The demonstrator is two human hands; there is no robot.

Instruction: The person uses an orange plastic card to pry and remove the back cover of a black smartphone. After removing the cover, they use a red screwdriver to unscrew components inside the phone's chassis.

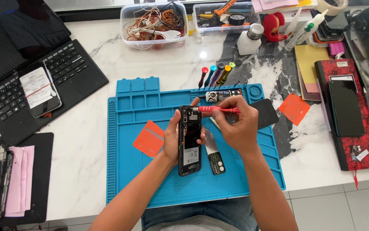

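Opened phone (189,141), back cover off, is gripped upright in the left hand (173,139) above a blue repair mat (124,171), steadying it. Right hand (235,126) pinches a red screwdriver (214,109), tip angled at the phone's upper end; spare drivers (216,75) stand within reach.

Both forearms angled inward, left hand (173,139) cupped in a grip, right hand (235,124) fingers pinched

Opened black phone (190,141), red screwdriver (215,110)
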